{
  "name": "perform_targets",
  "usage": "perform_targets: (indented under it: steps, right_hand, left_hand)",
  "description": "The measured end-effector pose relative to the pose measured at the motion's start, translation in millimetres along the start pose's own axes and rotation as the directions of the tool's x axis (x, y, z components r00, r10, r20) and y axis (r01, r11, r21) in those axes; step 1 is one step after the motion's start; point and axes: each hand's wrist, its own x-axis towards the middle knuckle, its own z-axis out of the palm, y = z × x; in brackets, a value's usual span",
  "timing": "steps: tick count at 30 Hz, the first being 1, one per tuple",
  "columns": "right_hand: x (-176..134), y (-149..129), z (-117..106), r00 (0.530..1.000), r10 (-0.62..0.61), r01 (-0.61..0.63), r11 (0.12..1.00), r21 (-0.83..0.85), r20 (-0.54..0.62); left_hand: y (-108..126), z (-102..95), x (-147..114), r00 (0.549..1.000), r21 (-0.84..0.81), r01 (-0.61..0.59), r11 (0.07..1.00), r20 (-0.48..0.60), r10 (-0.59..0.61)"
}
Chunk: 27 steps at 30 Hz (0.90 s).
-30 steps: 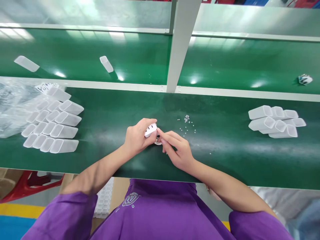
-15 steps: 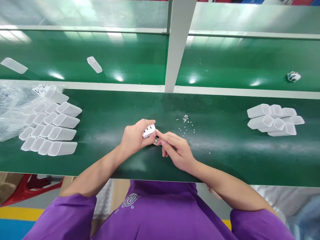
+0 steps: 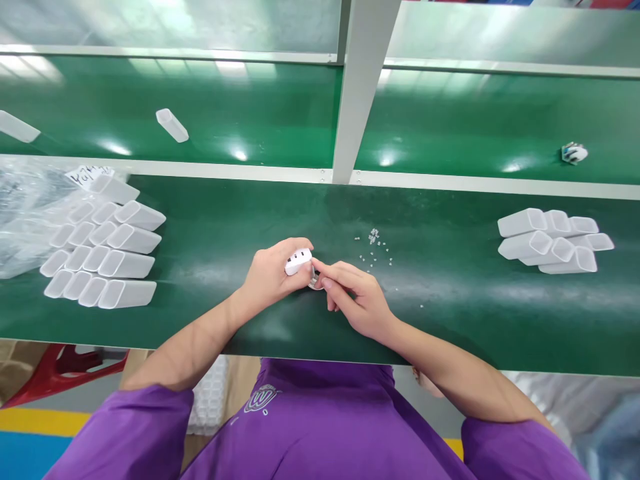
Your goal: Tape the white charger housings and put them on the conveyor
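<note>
My left hand (image 3: 274, 275) is closed around a white charger casing (image 3: 299, 261), whose end with several dark slots faces up between thumb and fingers. My right hand (image 3: 361, 293) meets it from the right, its index fingertip touching the casing's edge. Below that fingertip, a pale curved part (image 3: 315, 281) shows between the two hands; whether it belongs to the casing I cannot tell. The right thumb and fingers are pinched together, and what they hold is too small to make out. Tiny clear pieces (image 3: 373, 237) lie scattered on the green bench just beyond my right hand.
Hollow white sleeves (image 3: 127, 294) are stacked in rows at the left, beside clear plastic bags (image 3: 25, 220). A smaller stack of sleeves (image 3: 567, 260) lies at the right. On the raised green shelf are a single sleeve (image 3: 173, 125) and a small white-and-dark part (image 3: 574, 153). A post (image 3: 357, 93) rises mid-bench.
The view has shifted slightly. Both hands stay together at the casing, and the pale curved part below the right fingertip shows a little more.
</note>
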Motion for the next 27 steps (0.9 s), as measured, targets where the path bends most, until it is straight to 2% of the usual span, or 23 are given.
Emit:
perform_targets:
  steps: [2, 5, 8, 11, 23, 27]
  right_hand:
    - [2.4, -0.9, -1.4, 0.999, 0.028, -0.027, 0.999, 0.036, -0.032]
    - [5.9, -1.2, -3.4, 0.993, 0.112, -0.103, 0.98, 0.173, -0.046]
    - [8.2, -1.1, -5.0, 0.983, 0.185, -0.174, 0.944, 0.279, -0.012]
    - [9.2, -1.1, -5.9, 0.976, 0.216, -0.204, 0.926, 0.318, -0.004]
    - [7.3, -3.0, -6.1, 0.952, 0.305, -0.273, 0.877, 0.395, -0.018]
    - [7.0, -2.4, -4.5, 0.951, 0.308, -0.271, 0.874, 0.404, -0.028]
  left_hand:
    - [1.9, -1.6, -0.5, 0.998, -0.153, 0.015, 0.988, 0.058, -0.006]
    - [4.1, -1.1, -2.6, 0.984, -0.38, 0.058, 0.923, 0.178, 0.012]
    - [5.2, 1.3, -4.8, 0.963, -0.487, 0.121, 0.865, 0.27, 0.017]
    - [4.9, 3.0, -5.4, 0.95, -0.504, 0.155, 0.85, 0.313, 0.013]
    - [-1.8, 7.5, -6.6, 0.94, -0.531, 0.098, 0.842, 0.328, 0.097]
    - [-5.3, 8.4, -7.7, 0.937, -0.502, 0.101, 0.859, 0.339, 0.088]
